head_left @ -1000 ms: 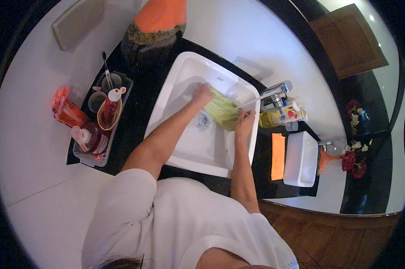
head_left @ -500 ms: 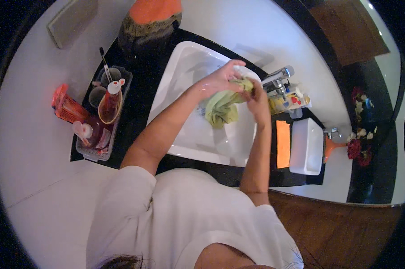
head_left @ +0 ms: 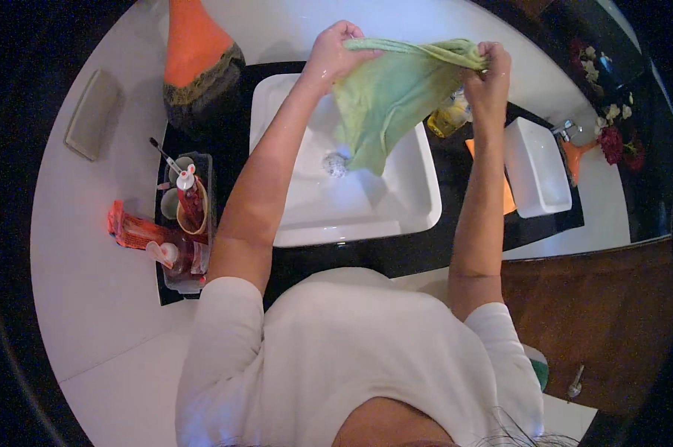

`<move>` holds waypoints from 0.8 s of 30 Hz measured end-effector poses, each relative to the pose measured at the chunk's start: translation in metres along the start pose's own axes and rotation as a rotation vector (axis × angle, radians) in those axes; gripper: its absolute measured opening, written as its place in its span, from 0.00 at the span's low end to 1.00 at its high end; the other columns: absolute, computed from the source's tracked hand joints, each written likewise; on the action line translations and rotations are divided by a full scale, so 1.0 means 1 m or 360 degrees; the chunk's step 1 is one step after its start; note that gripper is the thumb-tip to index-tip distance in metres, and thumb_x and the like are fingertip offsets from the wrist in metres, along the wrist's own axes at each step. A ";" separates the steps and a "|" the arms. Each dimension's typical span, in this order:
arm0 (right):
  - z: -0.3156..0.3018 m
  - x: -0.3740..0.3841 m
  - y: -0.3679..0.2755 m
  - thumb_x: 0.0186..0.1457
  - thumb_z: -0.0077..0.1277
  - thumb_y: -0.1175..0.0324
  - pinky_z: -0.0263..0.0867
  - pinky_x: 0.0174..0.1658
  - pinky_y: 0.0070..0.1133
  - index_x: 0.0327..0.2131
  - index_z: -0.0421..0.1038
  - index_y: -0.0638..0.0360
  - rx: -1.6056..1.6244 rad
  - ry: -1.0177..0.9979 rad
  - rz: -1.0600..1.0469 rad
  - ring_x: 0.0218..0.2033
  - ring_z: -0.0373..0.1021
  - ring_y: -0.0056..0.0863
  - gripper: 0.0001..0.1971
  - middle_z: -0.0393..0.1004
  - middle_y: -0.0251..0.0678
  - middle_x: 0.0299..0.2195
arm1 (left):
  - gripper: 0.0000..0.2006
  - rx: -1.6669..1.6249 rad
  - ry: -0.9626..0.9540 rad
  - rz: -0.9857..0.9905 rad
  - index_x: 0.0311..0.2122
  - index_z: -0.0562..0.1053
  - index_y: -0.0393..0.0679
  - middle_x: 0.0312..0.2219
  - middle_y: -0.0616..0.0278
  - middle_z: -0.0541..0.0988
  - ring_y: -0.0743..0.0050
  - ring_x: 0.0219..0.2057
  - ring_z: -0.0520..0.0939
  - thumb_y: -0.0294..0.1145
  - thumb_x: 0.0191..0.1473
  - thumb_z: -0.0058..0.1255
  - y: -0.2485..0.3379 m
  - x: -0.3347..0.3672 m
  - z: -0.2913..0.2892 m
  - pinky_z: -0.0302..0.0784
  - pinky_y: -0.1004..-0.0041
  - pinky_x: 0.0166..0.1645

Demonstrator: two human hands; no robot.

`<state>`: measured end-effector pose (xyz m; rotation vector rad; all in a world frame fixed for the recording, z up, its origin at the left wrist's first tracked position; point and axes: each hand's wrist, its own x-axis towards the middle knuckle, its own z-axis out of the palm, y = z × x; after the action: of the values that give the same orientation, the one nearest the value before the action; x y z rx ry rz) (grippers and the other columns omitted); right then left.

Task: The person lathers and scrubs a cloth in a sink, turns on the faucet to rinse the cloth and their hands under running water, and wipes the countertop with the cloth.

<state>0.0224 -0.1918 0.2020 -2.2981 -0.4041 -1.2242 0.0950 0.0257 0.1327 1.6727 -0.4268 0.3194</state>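
A light green cloth [head_left: 396,93] hangs spread out above the white sink [head_left: 359,232], held by its upper edge. My left hand [head_left: 335,54] pinches the cloth's left upper corner. At the other end, my right hand [head_left: 490,80] grips the bunched right corner between closed fingers. The cloth's lower tip dangles just right of the drain [head_left: 335,164]. Behind the cloth, the tap at the sink's far right is hidden.
A clear plastic basket [head_left: 211,223] on the left holds cups, a toothbrush and bottles. An orange and dark vase [head_left: 202,67] stands at the back left. Right of the sink are a yellow-labelled bottle [head_left: 450,121], an orange cloth [head_left: 508,197] and a white rectangular basin [head_left: 526,167].
The green cloth was bunched between my hands low over the sink. Now both hands are higher and farther apart, with the cloth opened out between them. The view has shifted too.
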 end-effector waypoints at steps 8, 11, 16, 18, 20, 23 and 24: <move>0.143 -0.169 0.067 0.56 0.31 0.57 0.60 0.42 0.36 0.44 0.64 0.56 -0.0665 -0.0930 0.0646 0.40 0.63 0.44 0.18 0.63 0.49 0.37 | 0.24 0.0659 -0.0371 -0.0519 0.42 0.69 0.38 0.39 0.47 0.72 0.49 0.43 0.71 0.42 0.41 0.52 -0.127 -0.085 0.064 0.66 0.61 0.48; 0.167 -0.216 0.042 0.52 0.37 0.58 0.59 0.37 0.33 0.38 0.66 0.56 -0.0825 -0.0982 0.0403 0.38 0.62 0.38 0.15 0.65 0.43 0.35 | 0.14 0.1417 -0.0065 -0.0271 0.35 0.69 0.42 0.32 0.50 0.72 0.53 0.36 0.73 0.40 0.45 0.46 -0.167 -0.127 0.105 0.68 0.57 0.39; 0.190 -0.216 0.074 0.50 0.38 0.61 0.59 0.36 0.32 0.34 0.67 0.58 -0.0792 -0.0844 0.0252 0.36 0.62 0.36 0.13 0.65 0.40 0.33 | 0.11 0.1657 -0.0015 0.0048 0.32 0.69 0.43 0.30 0.52 0.71 0.56 0.34 0.73 0.39 0.47 0.43 -0.173 -0.105 0.101 0.68 0.58 0.37; 0.200 -0.217 0.078 0.50 0.38 0.62 0.58 0.36 0.32 0.33 0.66 0.58 -0.0834 -0.0812 0.0236 0.36 0.62 0.36 0.12 0.65 0.40 0.31 | 0.11 0.1700 -0.0150 -0.0029 0.32 0.69 0.43 0.29 0.53 0.72 0.56 0.33 0.74 0.39 0.47 0.43 -0.181 -0.094 0.099 0.68 0.59 0.37; 0.210 -0.203 0.082 0.49 0.41 0.61 0.58 0.31 0.31 0.34 0.64 0.60 -0.0742 -0.0706 0.0323 0.31 0.65 0.39 0.13 0.67 0.43 0.27 | 0.10 0.1674 -0.0279 -0.0097 0.30 0.68 0.43 0.27 0.54 0.72 0.56 0.30 0.75 0.39 0.47 0.43 -0.189 -0.080 0.096 0.71 0.60 0.33; 0.221 -0.188 0.090 0.48 0.42 0.62 0.58 0.30 0.34 0.29 0.63 0.59 -0.0647 -0.0809 0.0352 0.27 0.66 0.43 0.10 0.67 0.44 0.25 | 0.09 0.1600 -0.0248 -0.0036 0.25 0.67 0.44 0.22 0.54 0.74 0.58 0.24 0.77 0.37 0.46 0.43 -0.202 -0.063 0.092 0.73 0.62 0.28; 0.226 -0.191 0.096 0.48 0.42 0.62 0.58 0.30 0.34 0.29 0.63 0.59 -0.0644 -0.0827 0.0370 0.27 0.66 0.43 0.10 0.67 0.44 0.25 | 0.08 0.1550 -0.0276 -0.0034 0.23 0.67 0.44 0.20 0.54 0.75 0.58 0.23 0.78 0.37 0.46 0.42 -0.206 -0.059 0.093 0.74 0.62 0.27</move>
<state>0.1179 -0.1507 -0.0920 -2.9118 -0.0540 -0.6233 0.1327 -0.0367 -0.0892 2.6678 -0.4038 0.3985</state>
